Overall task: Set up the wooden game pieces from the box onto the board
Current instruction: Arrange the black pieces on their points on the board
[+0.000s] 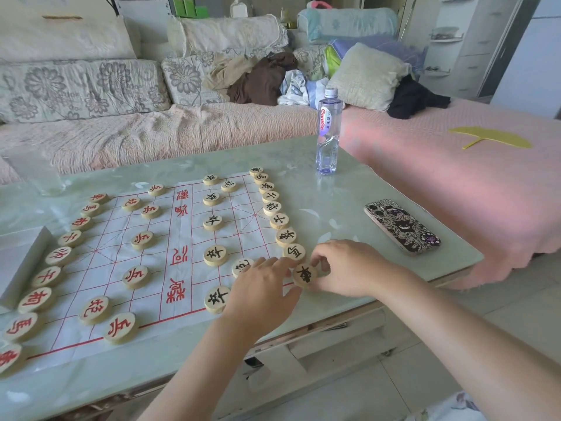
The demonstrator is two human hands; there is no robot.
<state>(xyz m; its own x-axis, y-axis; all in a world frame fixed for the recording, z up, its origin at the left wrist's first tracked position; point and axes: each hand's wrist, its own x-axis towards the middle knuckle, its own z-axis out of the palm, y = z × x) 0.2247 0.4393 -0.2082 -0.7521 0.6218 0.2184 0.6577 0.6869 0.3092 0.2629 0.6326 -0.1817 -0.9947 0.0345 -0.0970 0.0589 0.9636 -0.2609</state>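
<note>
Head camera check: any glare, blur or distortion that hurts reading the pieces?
Head view: soft daylight, faint shadows. Head view: pale sheen on the table near the bottle, little on the board. Head view: wide-angle bowing bends the table's near edge; characters are legible, even on the piece the right hand pinches.

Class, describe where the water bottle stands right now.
In the head view, the water bottle stands upright near the table's far edge, on the right, beyond the phone and the board's far right corner.
</note>
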